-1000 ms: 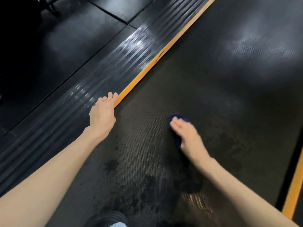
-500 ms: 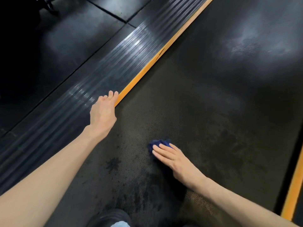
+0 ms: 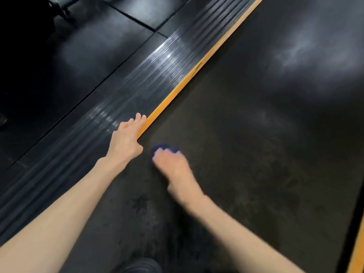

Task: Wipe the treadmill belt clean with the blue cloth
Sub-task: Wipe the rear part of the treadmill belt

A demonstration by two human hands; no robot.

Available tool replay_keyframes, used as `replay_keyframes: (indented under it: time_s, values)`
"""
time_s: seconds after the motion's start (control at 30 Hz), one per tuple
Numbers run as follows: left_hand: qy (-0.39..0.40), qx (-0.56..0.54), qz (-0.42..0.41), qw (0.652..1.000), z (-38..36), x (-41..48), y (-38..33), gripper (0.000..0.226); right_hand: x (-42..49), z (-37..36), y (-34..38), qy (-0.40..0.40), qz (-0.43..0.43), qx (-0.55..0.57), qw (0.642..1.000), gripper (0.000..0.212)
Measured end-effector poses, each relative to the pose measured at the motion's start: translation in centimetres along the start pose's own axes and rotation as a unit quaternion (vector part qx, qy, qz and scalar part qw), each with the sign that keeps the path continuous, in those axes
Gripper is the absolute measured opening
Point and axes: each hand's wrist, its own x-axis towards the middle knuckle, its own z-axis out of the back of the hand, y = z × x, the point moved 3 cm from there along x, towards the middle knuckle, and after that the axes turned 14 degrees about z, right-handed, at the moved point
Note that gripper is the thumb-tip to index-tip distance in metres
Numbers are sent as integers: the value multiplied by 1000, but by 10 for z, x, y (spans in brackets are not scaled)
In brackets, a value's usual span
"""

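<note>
Head view, looking down a dark treadmill belt point(image 3: 256, 154). Left hand point(image 3: 126, 140) rests flat on the orange strip point(image 3: 177, 89) at the belt's left edge, fingers straight and together, holding nothing; part of the hand lies on the ribbed side rail point(image 3: 118, 107). Right hand point(image 3: 173, 168) is on the belt just right of the left hand, motion-blurred, on top of the blue cloth point(image 3: 163, 147). Only a rim of cloth shows beyond the fingertips. Cannot tell whether the fingers lie flat or curl into it. Dark blotches point(image 3: 140, 203) mark the near belt. Shoe tip point(image 3: 141, 265) at bottom edge. Second orange strip point(image 3: 356, 249) far right. Black floor mats point(image 3: 78, 56) left of the rail.
</note>
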Motion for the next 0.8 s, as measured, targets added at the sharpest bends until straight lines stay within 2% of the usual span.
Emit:
replay_keyframes:
  time_s: [0.07, 0.13, 0.17, 0.23, 0.3, 0.37, 0.43, 0.47, 0.5, 0.57, 0.63, 0.67, 0.7, 0.73, 0.8]
  values:
    - [4, -23, -1, 1000, -1, 0, 4, 87, -9, -18, 31, 87, 152, 54, 983, 65]
    - [11, -40, 1, 999, 0, 0, 5, 88, -4, -1, -11, 46, 216, 15, 975, 59]
    - [14, -47, 3, 999, 1, 0, 5, 88, 0, 13, -43, 2, 190, -12, 982, 55]
    - [28, -58, 7, 998, 2, 0, 7, 88, 16, 49, -119, -90, 59, -70, 992, 50]
    - [52, -65, 13, 996, 4, 2, 8, 89, 23, 77, -183, -102, -73, -93, 988, 63]
    - [69, -68, 19, 995, 5, 4, 10, 90, 34, 85, -202, -117, -180, -68, 974, 70]
    - [73, -70, 18, 995, 4, 3, 10, 91, 48, 75, -172, -192, -232, -47, 952, 61]
    - [69, -72, 14, 995, 2, 2, 10, 91, 53, 61, -143, -217, -208, -39, 953, 57]
    - [64, -73, 11, 995, 1, 2, 10, 91, 55, 43, -111, -215, -142, -32, 966, 54]
    - [55, -69, 2, 996, 2, 5, 12, 90, 46, 3, -38, -114, 24, 0, 993, 57]
    - [55, -59, -5, 997, 3, 6, 11, 88, 23, -15, 0, -11, 169, 12, 985, 60]
    - [57, -57, -5, 997, 4, 6, 11, 88, 18, -11, -6, 16, 222, 6, 975, 57]
    - [60, -56, -3, 997, 4, 5, 11, 88, 19, -1, -24, 6, 253, -16, 967, 52]
    - [65, -52, -3, 997, 4, 5, 11, 88, 23, 10, -50, -12, 241, -32, 970, 47]
    - [74, -34, -15, 997, 4, 7, 15, 87, 34, 39, -119, -88, 125, -79, 985, 44]
